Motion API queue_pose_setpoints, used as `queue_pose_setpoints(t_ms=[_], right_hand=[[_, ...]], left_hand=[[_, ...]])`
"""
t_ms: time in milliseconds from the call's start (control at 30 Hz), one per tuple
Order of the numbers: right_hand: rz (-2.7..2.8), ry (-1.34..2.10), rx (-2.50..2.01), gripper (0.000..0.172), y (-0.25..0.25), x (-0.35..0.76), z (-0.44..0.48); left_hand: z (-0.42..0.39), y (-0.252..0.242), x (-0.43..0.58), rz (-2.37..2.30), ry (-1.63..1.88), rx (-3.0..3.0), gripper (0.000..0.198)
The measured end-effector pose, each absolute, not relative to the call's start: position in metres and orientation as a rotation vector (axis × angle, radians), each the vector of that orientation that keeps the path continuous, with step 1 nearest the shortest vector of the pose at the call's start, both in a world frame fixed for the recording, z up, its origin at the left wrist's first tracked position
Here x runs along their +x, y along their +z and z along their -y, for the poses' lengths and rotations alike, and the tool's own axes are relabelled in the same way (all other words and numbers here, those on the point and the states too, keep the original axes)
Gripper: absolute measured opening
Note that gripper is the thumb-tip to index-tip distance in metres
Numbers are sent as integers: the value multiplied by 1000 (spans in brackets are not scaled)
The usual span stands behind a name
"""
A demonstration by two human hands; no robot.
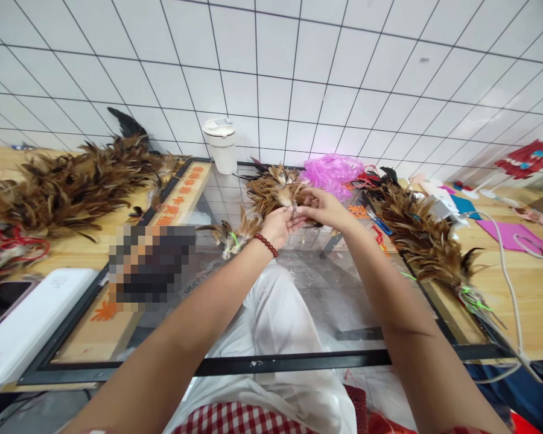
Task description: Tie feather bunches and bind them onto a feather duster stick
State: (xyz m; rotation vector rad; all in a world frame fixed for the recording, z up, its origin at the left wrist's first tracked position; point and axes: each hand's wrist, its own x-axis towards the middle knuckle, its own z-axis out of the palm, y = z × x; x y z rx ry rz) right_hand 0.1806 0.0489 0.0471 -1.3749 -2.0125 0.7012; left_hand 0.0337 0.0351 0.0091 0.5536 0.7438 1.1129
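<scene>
Over the glass tabletop point(362, 295) my two hands meet at the pale quill end of a small feather bunch point(288, 196). My left hand point(278, 228), with a red bead bracelet on its wrist, has its fingers closed at the quills. From the other side my right hand point(320, 208) pinches the same end with thumb and fingers. Behind them lies a pile of brown feathers point(262, 191), which partly merges with the held bunch. Left of my left wrist rests another small feather bundle point(230, 238) bound with a bright green tie.
A large heap of brown feathers point(72, 184) covers the left table; a long feather bundle point(425, 238) lies on the right. A white lidded cup point(221, 146) and a pink plastic bag point(332, 173) stand near the tiled wall. A white power bank point(40, 319) is front left. Blue-handled snips point(382, 225) lie right.
</scene>
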Motion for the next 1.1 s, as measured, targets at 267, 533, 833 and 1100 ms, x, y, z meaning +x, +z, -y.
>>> queue_pose_setpoints(t_ms=[267,533,833,1100], right_hand=[[1474,1283,-1289,27,41,174,-51],[1455,1316,-1280,31,40,173,-51],[2175,471,-1204,80,35,180,-53],[2089,514,-1219,69,32,177,-54]], left_hand=[[-29,12,35,-784,1008,709,11],[-32,9,32,-668,1005,629,7],[-40,8,31,-735,1058,455,10],[-37,12,32,-750,1068,480,13]])
